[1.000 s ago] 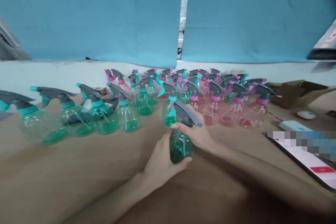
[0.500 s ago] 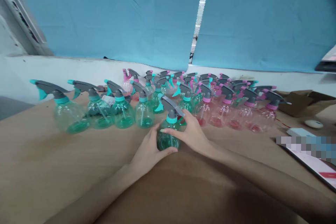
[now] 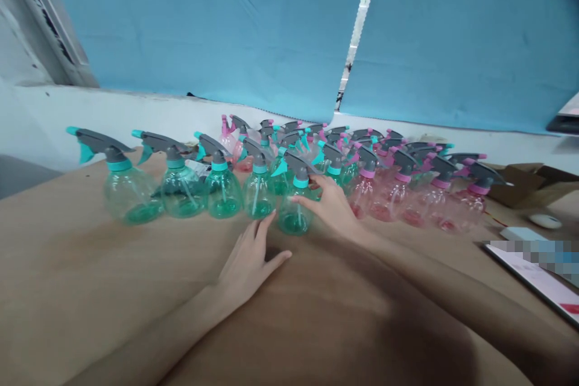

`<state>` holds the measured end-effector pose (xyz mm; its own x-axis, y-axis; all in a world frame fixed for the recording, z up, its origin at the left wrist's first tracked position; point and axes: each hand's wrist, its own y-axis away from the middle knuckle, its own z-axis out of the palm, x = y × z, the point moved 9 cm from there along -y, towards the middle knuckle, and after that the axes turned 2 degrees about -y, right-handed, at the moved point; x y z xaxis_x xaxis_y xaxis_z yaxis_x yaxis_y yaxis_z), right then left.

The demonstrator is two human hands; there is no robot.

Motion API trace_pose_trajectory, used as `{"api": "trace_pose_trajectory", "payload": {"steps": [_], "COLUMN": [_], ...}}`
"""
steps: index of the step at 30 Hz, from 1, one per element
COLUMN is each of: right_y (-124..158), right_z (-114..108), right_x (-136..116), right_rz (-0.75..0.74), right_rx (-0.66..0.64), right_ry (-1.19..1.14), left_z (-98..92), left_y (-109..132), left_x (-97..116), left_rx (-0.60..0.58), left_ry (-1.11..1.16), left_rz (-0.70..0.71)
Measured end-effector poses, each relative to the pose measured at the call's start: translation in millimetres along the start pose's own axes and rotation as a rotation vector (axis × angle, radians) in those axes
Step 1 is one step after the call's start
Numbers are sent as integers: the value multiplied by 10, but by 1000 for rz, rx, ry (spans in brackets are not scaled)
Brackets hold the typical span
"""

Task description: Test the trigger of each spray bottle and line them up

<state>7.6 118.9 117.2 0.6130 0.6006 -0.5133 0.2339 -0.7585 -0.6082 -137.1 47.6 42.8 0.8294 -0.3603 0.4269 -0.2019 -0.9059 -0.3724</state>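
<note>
A round green spray bottle (image 3: 294, 215) with a turquoise collar and grey trigger head stands upright on the wooden table. My right hand (image 3: 329, 204) grips it from the right, thumb on its near upper side and the other fingers partly hidden behind it. Just left of this bottle, my left hand (image 3: 253, 259) is open, thumb and fingers apart, holding nothing. Beside the gripped bottle on its left stands another green spray bottle (image 3: 259, 193), one of several in a row. To the right runs a row of pink spray bottles (image 3: 363, 190).
More green and pink bottles crowd behind the front row. At the right are a brown cardboard box (image 3: 520, 184), a white mouse (image 3: 545, 221) and a tablet-like device (image 3: 534, 274). A blue curtain (image 3: 226, 30) hangs over the white wall behind the table (image 3: 113, 289).
The green spray bottle has moved forward, up to the row. My left hand has let go and drawn back toward me; my right hand stays on the bottle. The view has shifted slightly.
</note>
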Motion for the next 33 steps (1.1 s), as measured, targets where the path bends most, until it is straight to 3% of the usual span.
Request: {"api": "trace_pose_trajectory", "payload": {"steps": [9,21,26,33], "right_y": [-225,-290,-119,90], "right_z": [117,229,17,-626], "right_x": [80,152,138,324], "right_rz": [-2,62,57,53], "right_rx": [7,-24,-58,52], "right_ry": [168,108,109,170], "left_z": [-14,13,6,18], "left_y": [17,6,-7,-37], "left_x": [86,102,74,23], "left_rx": [-22,-46,-41,-25], "left_ry": [56,53,56,50], "left_rz": [7,-22,-26,-40]}}
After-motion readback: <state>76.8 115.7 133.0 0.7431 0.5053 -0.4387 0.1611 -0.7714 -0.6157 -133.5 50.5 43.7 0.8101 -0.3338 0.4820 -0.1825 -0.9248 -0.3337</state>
